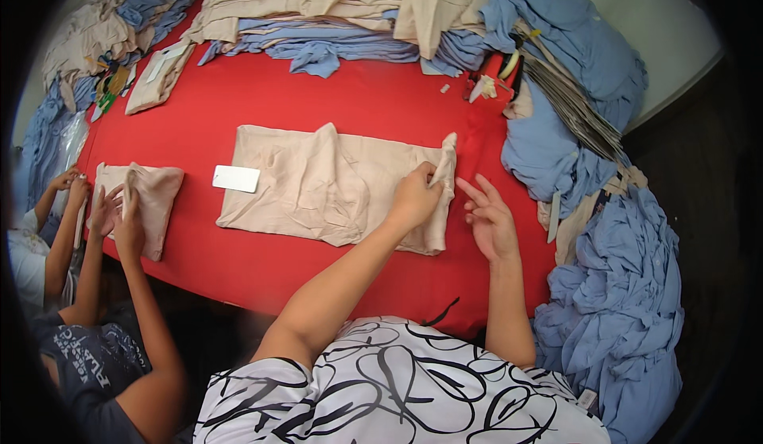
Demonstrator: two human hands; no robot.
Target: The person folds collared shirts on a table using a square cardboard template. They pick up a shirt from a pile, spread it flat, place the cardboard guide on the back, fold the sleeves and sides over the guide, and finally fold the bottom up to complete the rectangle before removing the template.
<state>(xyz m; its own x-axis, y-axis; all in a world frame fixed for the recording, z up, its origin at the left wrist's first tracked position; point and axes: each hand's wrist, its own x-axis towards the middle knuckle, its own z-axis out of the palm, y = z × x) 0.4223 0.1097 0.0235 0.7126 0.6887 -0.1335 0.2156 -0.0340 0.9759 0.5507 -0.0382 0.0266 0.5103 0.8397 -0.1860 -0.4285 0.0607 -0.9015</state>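
A beige garment [373,174], folded into a long rectangle, lies across the red table in front of me. A blank-looking white tag [236,178] rests on its left end. My left hand [416,197] reaches over the cloth and pinches its right end, where the edge stands up in a fold. Just right of that edge, my right hand [489,220] is raised with the palm turned up and the fingers apart. It holds nothing and does not touch the cloth.
Beige and blue garments are stacked along the far edge [334,3]. Blue clothes [620,301] heap up at the right, beside a stack of flat sheets [572,106]. At the left, a co-worker's hands [119,217] handle another folded beige garment [155,205]; a second person works beyond.
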